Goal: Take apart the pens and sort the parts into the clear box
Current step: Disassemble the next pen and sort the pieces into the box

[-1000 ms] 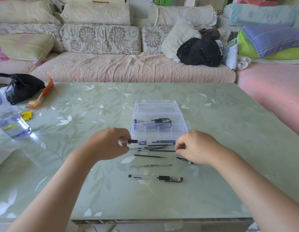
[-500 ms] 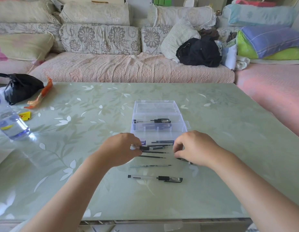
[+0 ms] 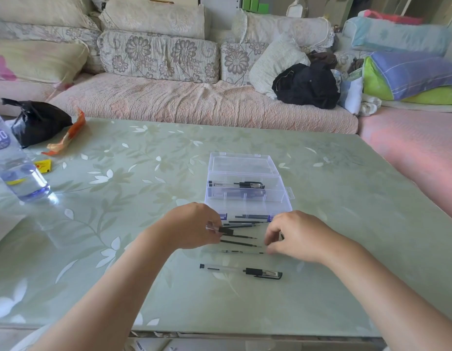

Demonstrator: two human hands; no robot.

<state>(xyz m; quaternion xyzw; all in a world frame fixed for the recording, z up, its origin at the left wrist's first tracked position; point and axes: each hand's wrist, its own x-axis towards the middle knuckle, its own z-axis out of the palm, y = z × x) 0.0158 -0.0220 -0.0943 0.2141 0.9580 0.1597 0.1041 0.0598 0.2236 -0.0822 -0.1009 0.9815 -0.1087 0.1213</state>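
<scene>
A: While the water bottle, the black bag and the orange wrapper sit well off at the left of the table, what is the left hand doing?

B: Its fingers are pinched narrow on a clear pen part with a black collar, held just above the loose parts, probably so it can be pulled apart from whatever is fitted to it.

A: And the parts between the hands?

B: I count about 4 thin black refills lying side by side, and 1 clear barrel nearer the person. They lie just in front of the clear box, likely so sorting is a short reach.

A: Any pen not yet opened?

B: 1 whole pen, nearest the table edge.

A: The box?

B: Lid flat open. 1 compartment holds what looks like 2 pens or barrels; the next holds dark pieces too blurred to count.

A: The right hand?

B: Curled, fingertips close together over the refill ends. A small dark piece shows beside them, but I cannot tell whether it is gripped.
</scene>
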